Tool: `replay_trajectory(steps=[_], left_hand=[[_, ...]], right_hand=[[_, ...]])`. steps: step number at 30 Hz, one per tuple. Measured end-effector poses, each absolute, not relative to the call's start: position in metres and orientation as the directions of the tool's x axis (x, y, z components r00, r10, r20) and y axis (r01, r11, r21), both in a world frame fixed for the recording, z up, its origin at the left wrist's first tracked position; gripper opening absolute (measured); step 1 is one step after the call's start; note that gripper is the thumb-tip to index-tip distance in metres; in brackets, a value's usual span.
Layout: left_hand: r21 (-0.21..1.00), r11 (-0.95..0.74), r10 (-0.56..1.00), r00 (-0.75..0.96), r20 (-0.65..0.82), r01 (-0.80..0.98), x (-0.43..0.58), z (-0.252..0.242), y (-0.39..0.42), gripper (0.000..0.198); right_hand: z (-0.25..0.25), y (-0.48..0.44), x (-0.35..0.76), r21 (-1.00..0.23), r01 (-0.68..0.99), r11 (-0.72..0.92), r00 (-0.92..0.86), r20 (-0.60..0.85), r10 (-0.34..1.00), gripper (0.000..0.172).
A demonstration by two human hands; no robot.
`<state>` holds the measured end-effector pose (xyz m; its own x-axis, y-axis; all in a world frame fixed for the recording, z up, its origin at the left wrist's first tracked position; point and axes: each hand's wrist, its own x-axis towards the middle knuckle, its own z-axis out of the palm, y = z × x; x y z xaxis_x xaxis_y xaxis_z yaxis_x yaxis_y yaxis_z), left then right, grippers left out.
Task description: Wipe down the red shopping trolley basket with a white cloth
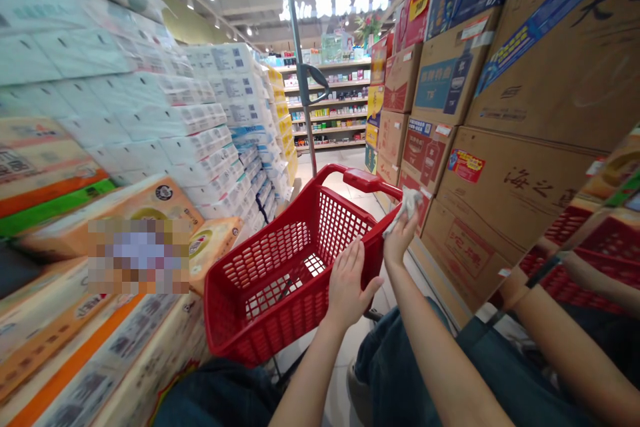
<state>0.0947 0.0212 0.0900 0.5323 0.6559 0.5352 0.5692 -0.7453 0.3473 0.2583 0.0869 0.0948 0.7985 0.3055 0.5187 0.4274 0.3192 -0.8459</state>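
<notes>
Over a red shopping basket [340, 227], right hand [400, 240] gripping white tissue [406, 208]

Shopping basket [295, 287] — red, gridded mesh; tissue [407, 208] — white.

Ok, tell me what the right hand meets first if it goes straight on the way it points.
Probably the red handle of the shopping basket, just past the white tissue in the right hand; they may already touch.
</notes>
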Motion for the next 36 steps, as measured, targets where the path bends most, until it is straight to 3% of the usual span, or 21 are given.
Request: replay_trajectory(steps=[5, 12, 18, 21, 24, 28, 33, 36], left_hand=[[0.353, -0.754, 0.649, 0.547, 0.529, 0.554, 0.094, 0.09, 0.022, 0.071], [0.368, -0.735, 0.67, 0.528, 0.522, 0.569, 0.095, 0.089, 0.021, 0.072], [0.372, -0.746, 0.66, 0.536, 0.527, 0.553, 0.094, 0.091, 0.021, 0.074], [0.361, -0.751, 0.653, 0.542, 0.529, 0.553, 0.093, 0.092, 0.021, 0.073], [0.342, -0.752, 0.65, 0.548, 0.526, 0.564, 0.093, 0.091, 0.021, 0.073], [0.292, -0.757, 0.638, 0.566, 0.522, 0.584, 0.094, 0.089, 0.021, 0.079], [0.228, -0.77, 0.615, 0.6, 0.511, 0.595, 0.093, 0.086, 0.022, 0.082], [0.239, -0.764, 0.624, 0.593, 0.509, 0.599, 0.092, 0.087, 0.023, 0.063]], right_hand=[[0.048, 0.068, 0.222, -0.857, 0.395, 0.33, 0.696, 0.514, 0.502, 0.067], [0.104, 0.096, 0.276, -0.802, 0.487, 0.346, 0.753, 0.586, 0.3, 0.059], [0.014, 0.079, 0.216, -0.788, 0.524, 0.323, 0.656, 0.615, 0.438, 0.06], [0.022, 0.08, 0.232, -0.689, 0.626, 0.365, 0.551, 0.722, 0.419, 0.057], [0.078, 0.089, 0.285, -0.588, 0.719, 0.37, 0.45, 0.8, 0.397, 0.048], [0.132, 0.09, 0.325, -0.393, 0.895, 0.209, 0.251, 0.833, 0.494, 0.035], [0.119, 0.057, 0.291, -0.141, 0.955, 0.263, -0.046, 0.801, 0.597, 0.029], [0.12, 0.05, 0.294, -0.028, 0.929, 0.369, -0.237, 0.72, 0.652, 0.027]])
